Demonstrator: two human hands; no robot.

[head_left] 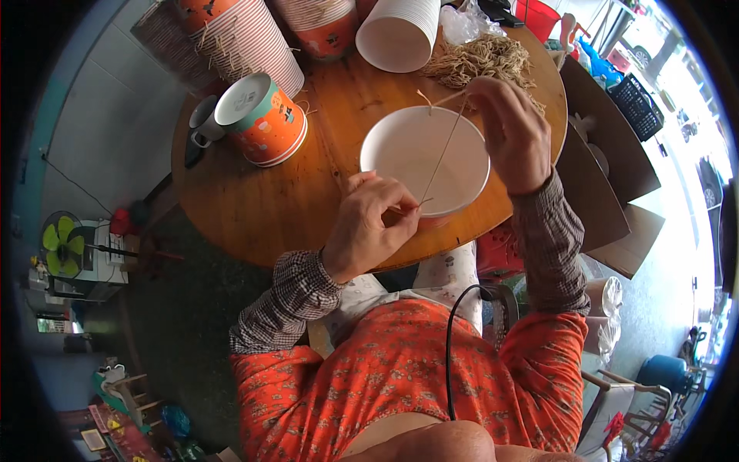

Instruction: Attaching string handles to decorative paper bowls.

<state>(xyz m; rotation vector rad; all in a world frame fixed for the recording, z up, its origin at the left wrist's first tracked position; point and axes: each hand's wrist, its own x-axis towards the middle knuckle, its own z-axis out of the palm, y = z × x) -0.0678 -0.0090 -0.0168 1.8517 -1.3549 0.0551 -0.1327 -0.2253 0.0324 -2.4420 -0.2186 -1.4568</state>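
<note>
A white-lined paper bucket (391, 146) stands upright near the right part of the round wooden table. A thin tan cord (446, 150) stretches tight across its mouth between my two hands. My left hand (369, 223) pinches the cord between thumb and finger at the bucket's near rim, where a short end sticks out. Raised above the right rim, my right hand (514, 131) has its fingers closed on the other stretch of cord. At the far rim a bit of cord pokes up. Whether the cord passes through holes in the wall is hard to see.
Behind the bucket lies a heap of tan cords (493, 61). Stacked paper buckets (250, 46) fill the table's back edge, one stack (396, 38) lying sideways. An orange-and-green bucket (269, 127) stands left by a mug (204, 123). Open cardboard boxes (589, 185) are right.
</note>
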